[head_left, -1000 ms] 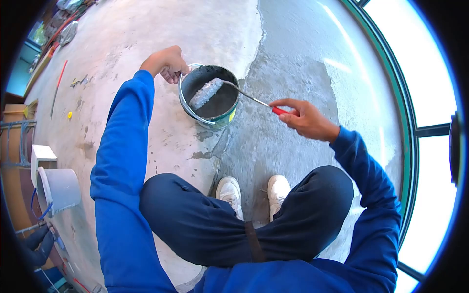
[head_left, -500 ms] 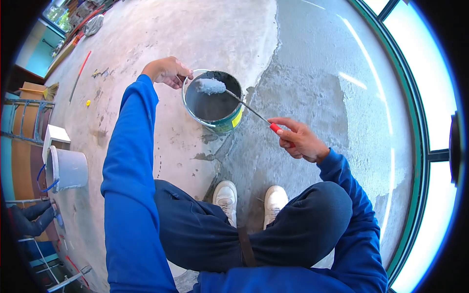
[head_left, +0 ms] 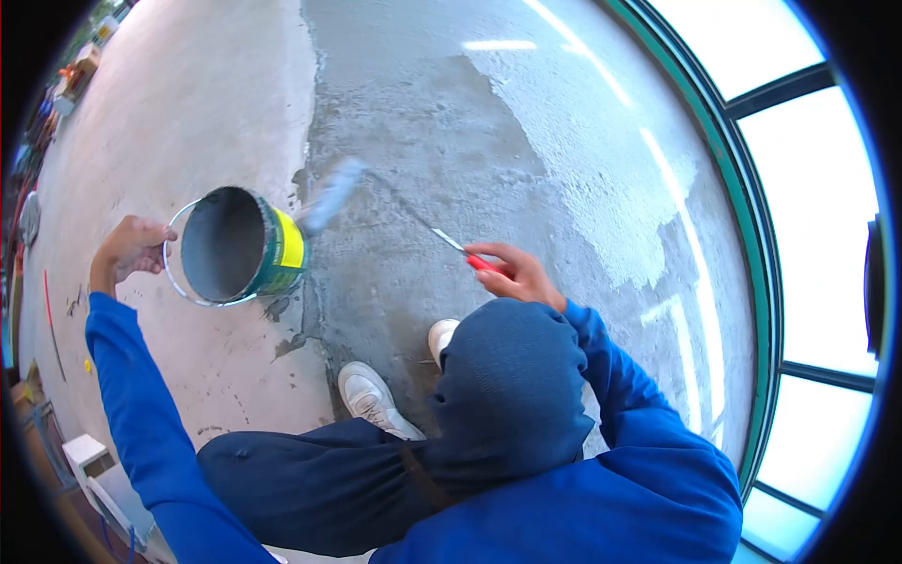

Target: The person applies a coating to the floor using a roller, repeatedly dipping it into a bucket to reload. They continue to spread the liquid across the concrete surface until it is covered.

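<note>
My left hand (head_left: 136,250) is closed on the wire handle of a dark green bucket (head_left: 289,252) with a yellow label. The bucket is tilted, its mouth facing me, and grey residue coats its inner wall. In my right hand (head_left: 524,276) is the red grip of a paint roller (head_left: 331,195). Its pale sleeve, blurred by motion, is outside the bucket, just right of the rim and over the darker grey floor (head_left: 432,122).
My white shoes (head_left: 368,393) stand below the bucket. A green-framed window wall (head_left: 772,320) curves along the right. At lower left are a white box (head_left: 86,451) and other items. A red-tipped stick (head_left: 49,305) lies at far left.
The roller has come out of the bucket and is over the floor to its right. The view has turned right, so bucket and left hand appear further left. My right knee is raised higher in view.
</note>
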A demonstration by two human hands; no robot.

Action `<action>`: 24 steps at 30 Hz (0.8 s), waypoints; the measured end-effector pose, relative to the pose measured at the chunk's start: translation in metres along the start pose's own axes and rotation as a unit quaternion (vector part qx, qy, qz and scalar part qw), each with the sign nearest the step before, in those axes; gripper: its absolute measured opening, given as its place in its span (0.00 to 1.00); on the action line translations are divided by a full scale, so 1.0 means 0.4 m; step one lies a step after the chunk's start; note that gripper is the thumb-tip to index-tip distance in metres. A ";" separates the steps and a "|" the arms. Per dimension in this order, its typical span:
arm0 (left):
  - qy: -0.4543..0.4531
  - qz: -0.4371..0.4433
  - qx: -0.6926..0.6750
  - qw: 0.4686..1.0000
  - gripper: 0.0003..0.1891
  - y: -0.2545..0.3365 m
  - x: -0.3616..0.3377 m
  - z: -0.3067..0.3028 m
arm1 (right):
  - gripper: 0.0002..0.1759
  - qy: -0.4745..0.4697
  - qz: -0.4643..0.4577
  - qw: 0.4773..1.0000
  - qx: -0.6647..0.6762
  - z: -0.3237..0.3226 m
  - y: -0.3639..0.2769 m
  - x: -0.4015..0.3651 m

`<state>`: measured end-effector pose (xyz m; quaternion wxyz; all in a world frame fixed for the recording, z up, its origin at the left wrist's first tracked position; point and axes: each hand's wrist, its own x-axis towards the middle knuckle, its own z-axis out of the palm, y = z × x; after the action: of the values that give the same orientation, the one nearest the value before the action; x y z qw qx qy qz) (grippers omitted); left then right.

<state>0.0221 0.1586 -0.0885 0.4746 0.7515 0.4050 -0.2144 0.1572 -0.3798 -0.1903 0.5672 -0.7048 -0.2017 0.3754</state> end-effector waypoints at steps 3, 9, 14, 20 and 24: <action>0.007 -0.009 0.023 1.000 0.13 0.015 -0.015 0.015 | 0.20 0.114 0.058 0.991 0.049 -0.104 0.159 -0.130; 0.070 -0.005 0.097 0.993 0.15 0.008 -0.014 0.032 | 0.19 0.340 0.111 0.933 -0.035 -0.250 0.369 -0.381; 0.193 0.034 -0.017 0.980 0.17 -0.037 -0.033 0.113 | 0.19 0.375 0.146 0.904 -0.145 -0.296 0.422 -0.497; 0.337 0.116 -0.120 0.926 0.16 -0.073 0.008 0.204 | 0.22 0.322 0.070 0.898 -0.292 -0.322 0.410 -0.328; 0.390 0.128 -0.133 0.902 0.15 -0.050 0.025 0.233 | 0.23 0.309 0.031 0.900 -0.305 -0.360 0.368 -0.128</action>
<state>0.0175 0.0843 -0.1490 0.3971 0.7505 0.4828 0.2146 0.2128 -0.5498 -0.3041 0.3463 -0.9298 -0.0988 0.0758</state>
